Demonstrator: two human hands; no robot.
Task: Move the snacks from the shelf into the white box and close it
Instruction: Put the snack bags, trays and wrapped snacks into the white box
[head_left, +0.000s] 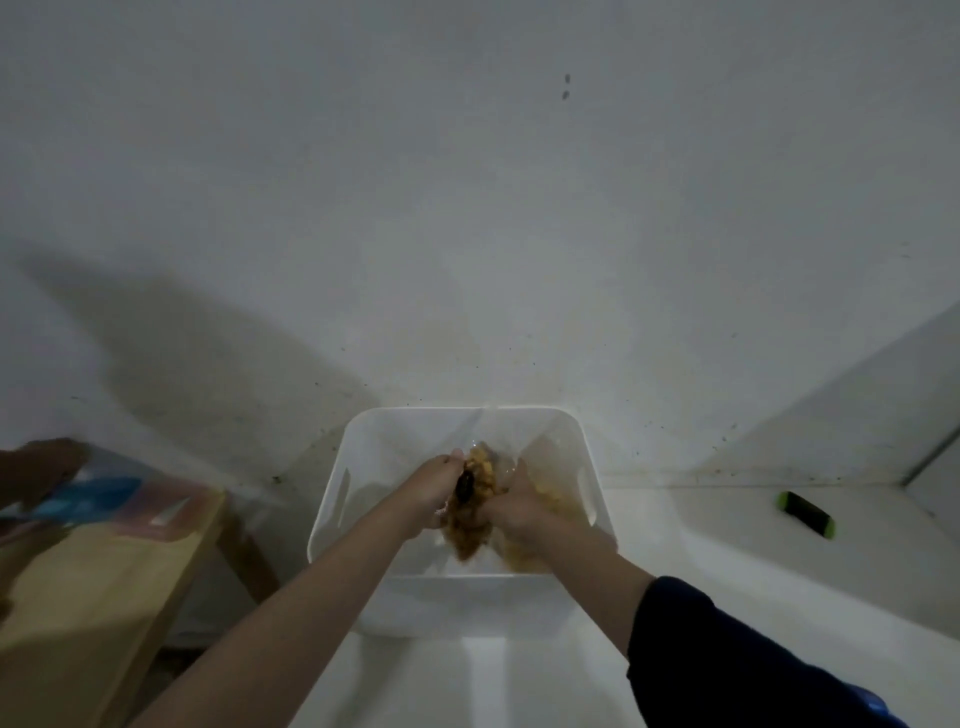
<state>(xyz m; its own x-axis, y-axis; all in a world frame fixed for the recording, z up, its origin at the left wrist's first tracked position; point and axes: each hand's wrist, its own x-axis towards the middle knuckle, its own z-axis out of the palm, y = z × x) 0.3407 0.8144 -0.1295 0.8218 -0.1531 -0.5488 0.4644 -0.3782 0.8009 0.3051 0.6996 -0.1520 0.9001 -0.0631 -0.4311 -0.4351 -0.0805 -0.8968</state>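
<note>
head view, looking down: an open white box (582, 457) sits on a white desk (727, 597) against a pale wall. both arms reach into it from the near side. the left hand (434, 491) and the right hand (511, 506) are side by side, fingers curled, gripping a clear bag of brown snacks (475, 499) held between them, down inside the box and close to its far wall. the bag is blurred, so the kind of snack cannot be told. no lid can be seen. to the left, a wooden shelf (104, 597) carries blue and pink packets (104, 488), also blurred. far right on the desk lies a small black and green object (808, 512).

judgement: the bag is being set down. it would go best lowered flat onto the box floor, pushed toward one side, then let go gently, leaving room for more packets and letting the lid shut flush later.
</note>
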